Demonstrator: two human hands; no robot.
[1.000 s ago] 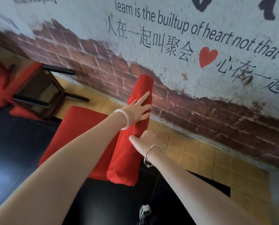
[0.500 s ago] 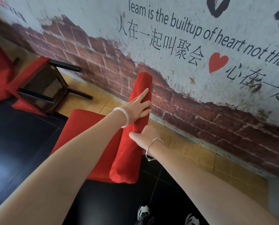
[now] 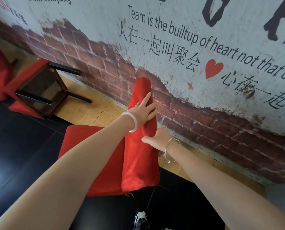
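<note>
Hands barely moved since before. Left hand [image 3: 142,112] lies flat, fingers straight, on red cover [image 3: 138,163], which stands upright behind chair seat [image 3: 78,133]. Right hand [image 3: 158,140] pinches its side edge. Looks like the fitting step; next needs an even downward tug.

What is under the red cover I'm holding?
Only a tall, narrow shape shows; the cover hides what it sheathes. The left hand lies flat on it; the right hand grips its edge.

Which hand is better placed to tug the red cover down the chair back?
Right, probably. The right hand pinches the red chair cover at its side edge, thumb in front, so it can pull. The left hand lies flat on the front, fingers straight, with no grip.
</note>
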